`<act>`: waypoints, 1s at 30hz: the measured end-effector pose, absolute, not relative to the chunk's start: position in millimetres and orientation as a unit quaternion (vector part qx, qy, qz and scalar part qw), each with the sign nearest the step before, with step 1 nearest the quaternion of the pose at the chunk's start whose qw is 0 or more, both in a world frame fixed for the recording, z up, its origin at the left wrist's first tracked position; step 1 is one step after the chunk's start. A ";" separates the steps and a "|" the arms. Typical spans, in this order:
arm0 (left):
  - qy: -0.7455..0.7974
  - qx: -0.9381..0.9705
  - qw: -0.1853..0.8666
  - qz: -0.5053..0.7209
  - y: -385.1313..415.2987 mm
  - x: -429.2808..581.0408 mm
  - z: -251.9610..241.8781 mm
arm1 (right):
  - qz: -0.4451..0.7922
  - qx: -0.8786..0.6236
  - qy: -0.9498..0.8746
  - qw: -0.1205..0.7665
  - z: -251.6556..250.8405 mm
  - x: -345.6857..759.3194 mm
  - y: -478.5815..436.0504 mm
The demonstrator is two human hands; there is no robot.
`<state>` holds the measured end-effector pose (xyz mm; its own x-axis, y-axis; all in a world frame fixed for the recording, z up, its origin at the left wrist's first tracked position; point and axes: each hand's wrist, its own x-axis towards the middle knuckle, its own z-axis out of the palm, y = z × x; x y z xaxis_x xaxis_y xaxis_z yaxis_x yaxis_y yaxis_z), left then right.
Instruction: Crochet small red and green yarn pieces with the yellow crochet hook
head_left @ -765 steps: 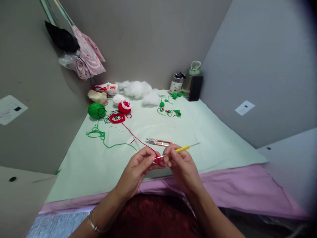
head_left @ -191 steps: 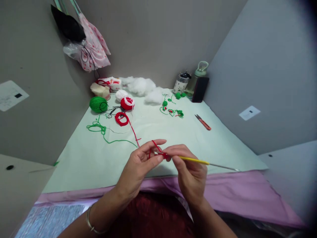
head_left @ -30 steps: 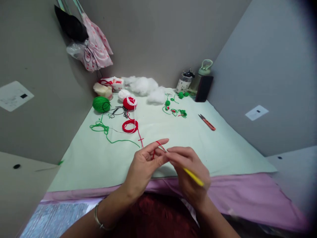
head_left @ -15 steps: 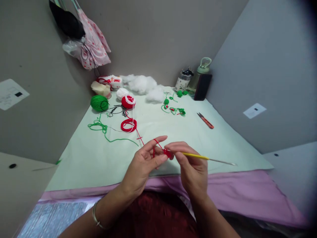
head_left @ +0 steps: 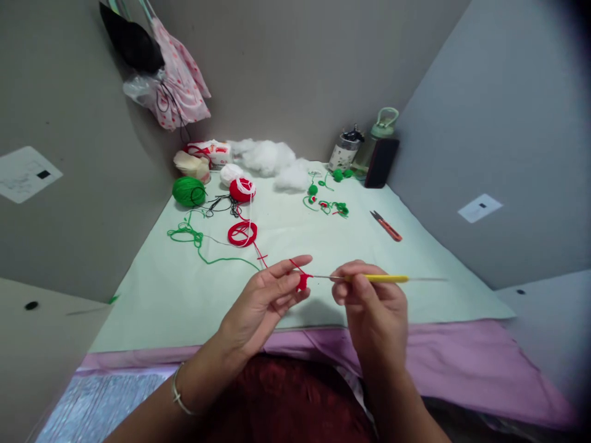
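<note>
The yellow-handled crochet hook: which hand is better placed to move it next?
Likely the right hand: it grips the yellow-handled crochet hook, while the left hand pinches the red crochet piece.

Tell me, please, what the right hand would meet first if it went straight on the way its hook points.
Most likely the small red piece held in the left hand; the hook in the right hand seems to reach its edge, though depth is hard to judge.
</note>
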<state>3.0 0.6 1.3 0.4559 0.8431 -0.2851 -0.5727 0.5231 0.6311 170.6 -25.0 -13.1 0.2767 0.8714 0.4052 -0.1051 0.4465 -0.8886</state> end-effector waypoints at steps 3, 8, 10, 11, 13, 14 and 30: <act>0.315 0.305 0.764 0.473 -2.8 6.7 1.4 | 0.419 -0.366 -0.466 0.688 -12.3 166.4 -23.3; 0.341 0.389 0.693 0.502 -5.8 11.4 -2.5 | 0.341 -0.387 -0.549 0.657 -19.8 159.5 -24.0; 0.340 0.385 0.693 0.506 -3.6 10.1 -3.5 | 0.347 -0.390 -0.565 0.639 -19.7 161.0 -23.6; 0.335 0.381 0.697 0.506 -2.2 9.0 -3.6 | 0.356 -0.392 -0.567 0.631 -19.2 162.5 -23.2; 0.321 0.375 0.714 0.497 0.2 6.5 -3.2 | 0.382 -0.400 -0.557 0.620 -18.7 165.6 -22.0; 0.314 0.373 0.723 0.489 1.0 5.3 -2.9 | 0.394 -0.403 -0.546 0.620 -18.9 166.9 -21.4; 0.298 0.412 0.718 0.475 2.8 -3.1 0.7 | 0.591 -0.338 -0.368 0.633 -10.1 162.2 -13.0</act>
<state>-3.1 2.8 0.7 0.3708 0.9280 -0.0378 -0.4366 0.2101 0.8748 162.2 -13.0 -10.1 0.0303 0.9974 0.0658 -0.4991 0.0721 -0.8636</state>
